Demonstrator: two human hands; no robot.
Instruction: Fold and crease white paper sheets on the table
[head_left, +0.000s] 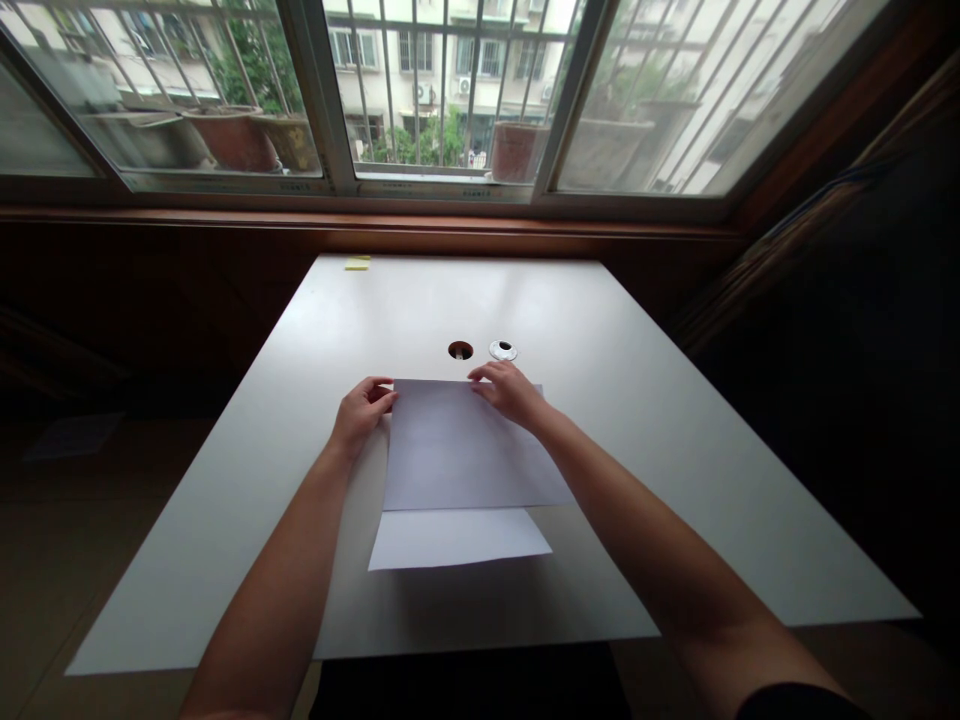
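Note:
A greyish-white sheet of paper is in front of me over the white table. Beneath its near edge a brighter flap of paper sticks out towards me; whether it is a second sheet or a folded part, I cannot tell. My left hand pinches the far left corner of the sheet between thumb and fingers. Along the far edge, right of the middle, my right hand grips the paper with thumb and fingertips. The sheet's right side is partly covered by my right forearm.
The white table has a round cable hole beyond the paper, and a round grommet cover beside it. Yellow sticky notes lie at the far left corner. A barred window stands behind. Another paper lies on the floor at left.

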